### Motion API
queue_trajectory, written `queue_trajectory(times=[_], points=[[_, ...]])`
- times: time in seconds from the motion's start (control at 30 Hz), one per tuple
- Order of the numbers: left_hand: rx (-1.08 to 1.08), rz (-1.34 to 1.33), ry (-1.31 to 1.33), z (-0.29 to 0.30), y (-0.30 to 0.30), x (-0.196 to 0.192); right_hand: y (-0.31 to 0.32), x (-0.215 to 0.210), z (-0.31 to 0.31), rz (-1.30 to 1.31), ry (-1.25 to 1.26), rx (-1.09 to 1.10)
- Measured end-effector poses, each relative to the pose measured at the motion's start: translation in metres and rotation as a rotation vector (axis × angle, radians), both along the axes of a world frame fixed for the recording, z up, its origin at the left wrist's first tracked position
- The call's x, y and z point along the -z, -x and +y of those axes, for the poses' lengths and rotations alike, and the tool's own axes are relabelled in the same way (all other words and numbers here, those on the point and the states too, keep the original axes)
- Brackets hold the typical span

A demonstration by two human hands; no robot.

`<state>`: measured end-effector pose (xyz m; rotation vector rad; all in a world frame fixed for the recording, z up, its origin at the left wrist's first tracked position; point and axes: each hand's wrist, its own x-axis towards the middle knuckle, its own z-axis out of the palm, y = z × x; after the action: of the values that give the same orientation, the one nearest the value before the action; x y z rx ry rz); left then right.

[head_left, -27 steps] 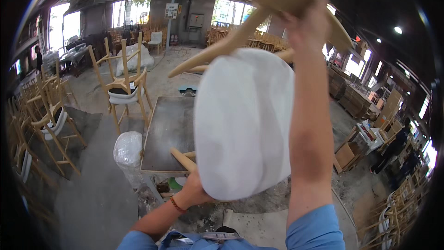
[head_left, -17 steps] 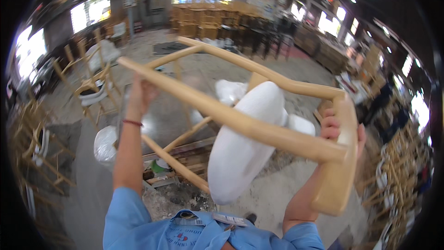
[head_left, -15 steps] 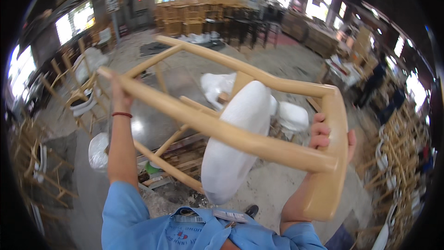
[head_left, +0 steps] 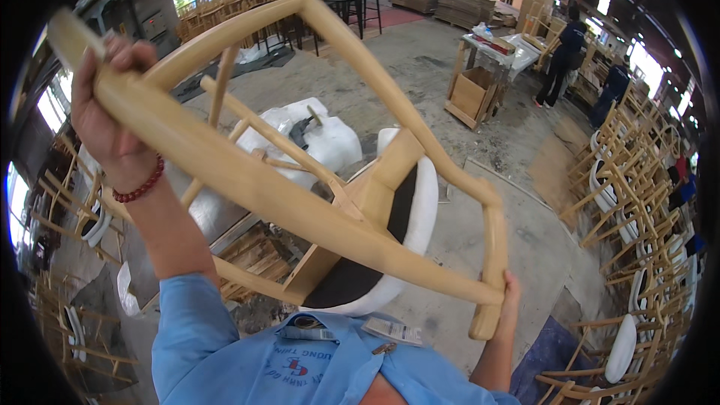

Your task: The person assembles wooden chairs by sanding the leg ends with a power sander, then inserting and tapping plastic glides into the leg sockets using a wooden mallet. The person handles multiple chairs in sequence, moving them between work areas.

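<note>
The left hand (head_left: 112, 116) gripped the wooden chair (head_left: 360, 202) aloft at frame centre; the right hand (head_left: 510, 300) clasped its lower-right corner, where that thin hold could slip and drop it

Light blue collared work shirt (head_left: 300, 364), short sleeves ending just above the elbows, small red-and-blue emblem on the chest. Red beaded bracelet (head_left: 139, 187) on the left wrist. Left hand (head_left: 109, 124) and right hand (head_left: 510, 304) bare, forearms uncovered.
</note>
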<state>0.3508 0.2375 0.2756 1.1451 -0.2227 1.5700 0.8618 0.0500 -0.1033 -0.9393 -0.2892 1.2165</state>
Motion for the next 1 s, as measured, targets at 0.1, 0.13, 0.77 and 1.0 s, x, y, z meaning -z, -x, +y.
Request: queue_trajectory(times=[0.1, 0.13, 0.77, 1.0], points=[[0.103, 0.099, 0.006, 0.024, -0.107, -0.009, -0.007, 0.050, -0.007, -0.057, 0.322, 0.102], [0.042, 0.117, -0.097, 0.056, -0.143, 0.004, -0.008, 0.063, -0.010, -0.088, 0.406, 0.169], [0.418, 0.638, -0.133, 0.495, -0.449, 0.169, -0.010, 0.166, 0.371, -0.482, 0.647, -0.357], [0.094, 0.881, 0.076, 0.525, -0.394, 0.311, -0.025, 0.192, 0.381, -0.293, 0.820, -0.525]])
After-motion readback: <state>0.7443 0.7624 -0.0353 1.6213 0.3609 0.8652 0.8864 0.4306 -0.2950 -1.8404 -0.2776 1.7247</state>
